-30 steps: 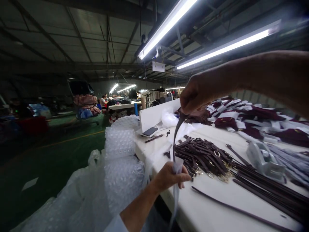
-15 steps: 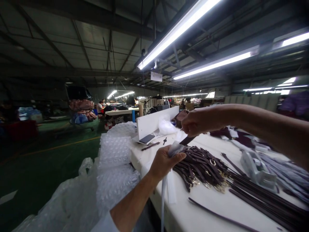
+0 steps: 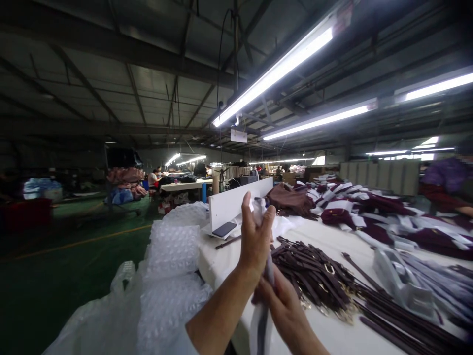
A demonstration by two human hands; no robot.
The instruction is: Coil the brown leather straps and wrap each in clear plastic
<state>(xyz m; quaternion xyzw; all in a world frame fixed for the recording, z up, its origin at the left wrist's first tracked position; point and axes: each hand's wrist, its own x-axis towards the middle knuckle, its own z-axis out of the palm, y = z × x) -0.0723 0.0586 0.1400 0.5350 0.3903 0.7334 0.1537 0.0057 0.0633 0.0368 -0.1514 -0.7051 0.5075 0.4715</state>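
Apparently mid-wrap: either feeding a dark strap (image 3: 261,331) into a translucent sleeve (image 3: 269,268) or smoothing it inside; cannot tell which. Gripped near the top by the left hand (image 3: 254,241), forefinger raised, thumb spread alongside, other fingers mostly hidden; held lower down by the right hand (image 3: 283,300), thumb laid along the sleeve. Firmness of either hold: cannot tell. Location: between both hands, near upright, at the near edge of the white table (image 3: 351,342), just left of a heap of dark straps (image 3: 310,271) with gold-toned fittings (image 3: 345,313). For the next move, probably a steady upper hold and a light slide along the length, without creasing the wrap. Appearance: narrow, flat-looking, likely flexible, greyed by the covering; lower part hanging below the right hand, pale margin alongside, slightly blurred.
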